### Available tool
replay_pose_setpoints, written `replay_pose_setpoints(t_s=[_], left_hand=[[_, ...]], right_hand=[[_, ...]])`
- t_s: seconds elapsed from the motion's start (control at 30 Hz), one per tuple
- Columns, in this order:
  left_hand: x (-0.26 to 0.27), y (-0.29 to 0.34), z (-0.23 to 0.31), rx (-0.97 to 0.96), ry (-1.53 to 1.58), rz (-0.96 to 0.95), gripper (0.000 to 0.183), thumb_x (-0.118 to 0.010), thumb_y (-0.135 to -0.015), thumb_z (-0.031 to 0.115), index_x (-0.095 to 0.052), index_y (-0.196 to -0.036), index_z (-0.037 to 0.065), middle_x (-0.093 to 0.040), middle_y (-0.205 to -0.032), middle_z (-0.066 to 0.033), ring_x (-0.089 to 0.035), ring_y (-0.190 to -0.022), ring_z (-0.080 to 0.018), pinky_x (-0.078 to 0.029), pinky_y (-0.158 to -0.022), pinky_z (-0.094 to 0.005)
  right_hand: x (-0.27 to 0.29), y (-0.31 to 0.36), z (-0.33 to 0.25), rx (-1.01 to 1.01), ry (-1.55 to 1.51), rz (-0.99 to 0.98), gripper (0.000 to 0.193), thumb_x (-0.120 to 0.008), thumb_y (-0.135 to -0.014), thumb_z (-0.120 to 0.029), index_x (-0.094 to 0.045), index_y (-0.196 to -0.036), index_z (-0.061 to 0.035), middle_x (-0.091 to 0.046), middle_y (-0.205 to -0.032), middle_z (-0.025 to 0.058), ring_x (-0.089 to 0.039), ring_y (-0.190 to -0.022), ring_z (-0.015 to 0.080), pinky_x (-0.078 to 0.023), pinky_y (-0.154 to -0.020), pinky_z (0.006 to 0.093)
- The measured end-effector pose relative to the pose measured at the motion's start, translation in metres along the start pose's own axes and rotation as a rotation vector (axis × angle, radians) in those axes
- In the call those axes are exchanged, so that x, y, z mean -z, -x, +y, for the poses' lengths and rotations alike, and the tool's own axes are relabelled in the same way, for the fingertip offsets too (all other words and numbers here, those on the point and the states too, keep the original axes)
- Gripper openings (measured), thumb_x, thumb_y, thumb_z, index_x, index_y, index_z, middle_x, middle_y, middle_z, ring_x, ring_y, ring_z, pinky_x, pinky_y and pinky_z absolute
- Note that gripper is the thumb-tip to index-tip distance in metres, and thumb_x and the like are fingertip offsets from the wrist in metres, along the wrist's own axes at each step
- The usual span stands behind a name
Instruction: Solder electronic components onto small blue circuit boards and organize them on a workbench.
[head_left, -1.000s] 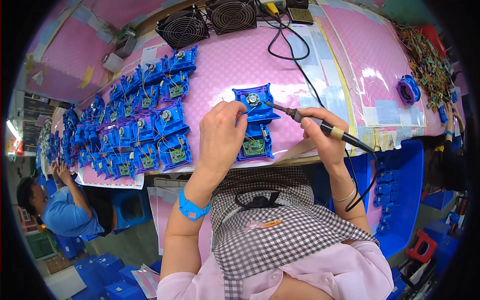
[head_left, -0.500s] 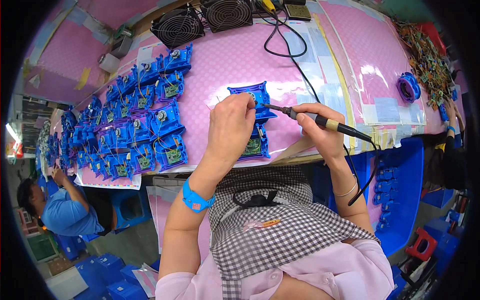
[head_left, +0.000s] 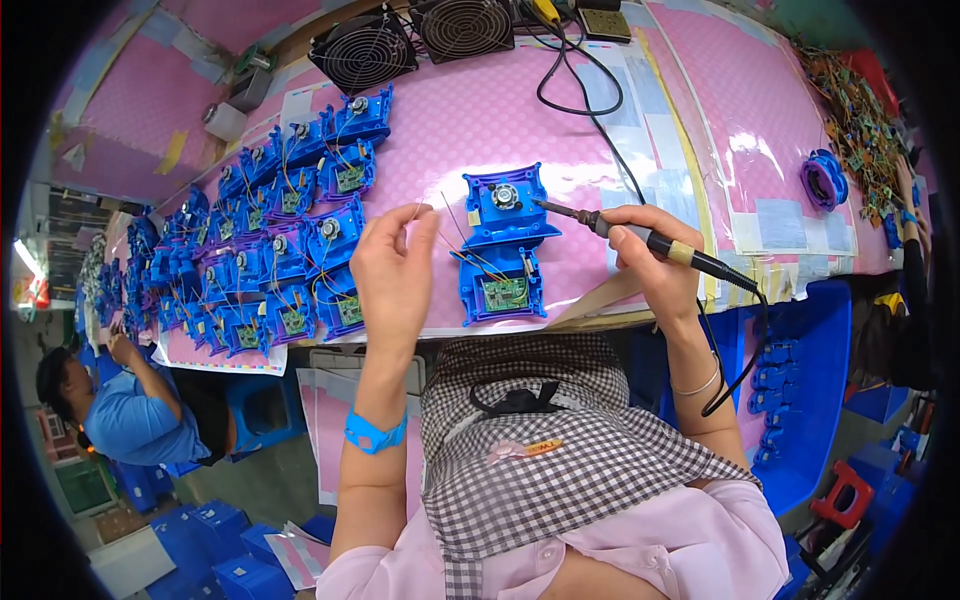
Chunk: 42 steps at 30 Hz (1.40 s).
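Observation:
In my right hand (head_left: 655,262) is a soldering iron (head_left: 640,238), gripped like a pen. Its tip is at the right edge of a blue plastic housing (head_left: 505,222) that has a round silver speaker (head_left: 506,197) set in it. Joined by wires just below lies a second blue housing part with a green circuit board (head_left: 506,293). My left hand (head_left: 393,280) is raised left of these parts, thumb and fingers pinched together. A thin wire (head_left: 418,202) shows at its fingertips, and another thin dark wire (head_left: 450,212) stands up between this hand and the housing.
Rows of similar blue housings (head_left: 285,245) fill the table's left side. Two black fans (head_left: 362,52) stand at the back, near a black cable (head_left: 617,110). Right are a blue round part (head_left: 823,180) and a pile of circuit boards (head_left: 868,140). Other people work at both sides.
My left hand has moved left and down, away from the housing, uncovering the speaker and the circuit board. My right hand with the soldering iron has hardly shifted.

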<state>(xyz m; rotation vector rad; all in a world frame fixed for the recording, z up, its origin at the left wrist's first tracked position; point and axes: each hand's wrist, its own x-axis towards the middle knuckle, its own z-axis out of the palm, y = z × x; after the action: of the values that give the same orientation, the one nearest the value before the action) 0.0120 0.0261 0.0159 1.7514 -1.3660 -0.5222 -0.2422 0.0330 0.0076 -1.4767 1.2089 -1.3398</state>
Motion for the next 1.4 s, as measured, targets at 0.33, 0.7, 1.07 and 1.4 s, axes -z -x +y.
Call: replay_pose_setpoints(t_s=[0.33, 0.7, 1.07, 1.4], left_hand=[[-0.025, 0.005, 0.02, -0.343, 0.067, 0.014, 0.013, -0.074, -0.075, 0.009, -0.071, -0.084, 0.001, -0.066, -0.076, -0.0081, -0.058, -0.064, -0.0157, -0.045, -0.059, -0.0267], [-0.038, 0.001, 0.018, -0.333, -0.026, -0.231, 0.011, -0.068, -0.077, 0.009, -0.071, -0.085, 0.002, -0.069, -0.08, -0.013, -0.066, -0.07, -0.0231, -0.05, -0.062, -0.0328], [-0.043, 0.001, 0.017, -0.359, -0.117, -0.274, 0.012, -0.068, -0.077, 0.01, -0.072, -0.085, 0.002, -0.069, -0.079, -0.013, -0.066, -0.07, -0.0228, -0.049, -0.06, -0.0321], [-0.047, 0.001, 0.019, -0.309, -0.148, -0.286, 0.014, -0.068, -0.077, 0.011, -0.072, -0.086, 0.002, -0.069, -0.081, -0.0136, -0.067, -0.071, -0.0238, -0.049, -0.061, -0.0326]], right_hand=[[-0.005, 0.0, 0.005, 0.024, 0.048, -0.022, 0.017, -0.064, -0.081, -0.004, -0.069, -0.096, 0.001, -0.061, -0.069, 0.0021, -0.053, -0.057, 0.005, -0.04, -0.051, 0.019], [-0.004, 0.001, 0.005, 0.055, 0.041, -0.01, 0.016, -0.064, -0.081, -0.002, -0.069, -0.095, 0.0015, -0.061, -0.071, 0.0017, -0.051, -0.056, 0.004, -0.037, -0.05, 0.0187], [-0.003, 0.001, 0.0, 0.057, 0.055, 0.0, 0.016, -0.063, -0.08, -0.002, -0.069, -0.094, 0.0012, -0.061, -0.071, 0.0019, -0.052, -0.058, 0.0047, -0.038, -0.051, 0.0191], [-0.003, 0.002, 0.003, 0.051, 0.066, -0.004, 0.016, -0.063, -0.08, -0.003, -0.069, -0.094, 0.0011, -0.06, -0.07, 0.0018, -0.051, -0.058, 0.0048, -0.038, -0.051, 0.0192]])
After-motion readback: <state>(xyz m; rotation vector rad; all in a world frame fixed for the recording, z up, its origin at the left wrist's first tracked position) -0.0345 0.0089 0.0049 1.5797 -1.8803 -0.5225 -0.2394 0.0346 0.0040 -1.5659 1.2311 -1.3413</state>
